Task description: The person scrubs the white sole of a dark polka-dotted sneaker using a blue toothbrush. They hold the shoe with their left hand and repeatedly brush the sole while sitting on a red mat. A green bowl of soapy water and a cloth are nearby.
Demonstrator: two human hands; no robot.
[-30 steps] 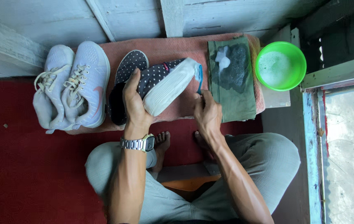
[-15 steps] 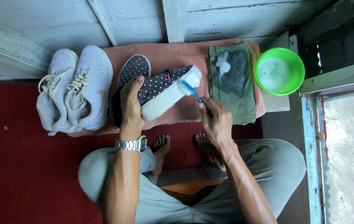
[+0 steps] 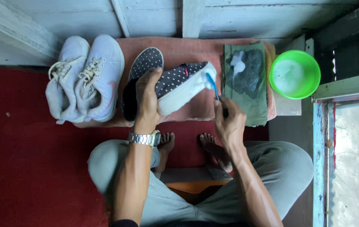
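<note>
Scrubbing is under way: we see the left hand [image 3: 148, 98] clasped around a polka-dot slip-on shoe [image 3: 175, 84], holding it tilted on its side above the pink towel [image 3: 196, 50], while the right hand [image 3: 229, 122] is closed on a blue toothbrush [image 3: 212, 86] whose head meets the white sole at the toe end. We judge the job only partly done: the sole looks pale along its length, though we cannot tell from this angle how much of it has been cleaned. Its mate, the second polka-dot shoe [image 3: 145, 63], lies flat on the towel just behind, and a pair of white lace-up sneakers [image 3: 85, 80] rests at the towel's left edge, overlapping the red mat [image 3: 28, 159]; none shows foam. To the right, a green cloth [image 3: 244, 84] carries a wet patch and a dab of suds, and a green bowl [image 3: 295, 75] of soapy water stands just beside it, within easy reach. Room is tight at the back, where the wooden wall [image 3: 154, 17] meets the towel, and on the right by the window frame [image 3: 320, 159]; the mat on the left offers the freest space.
</note>
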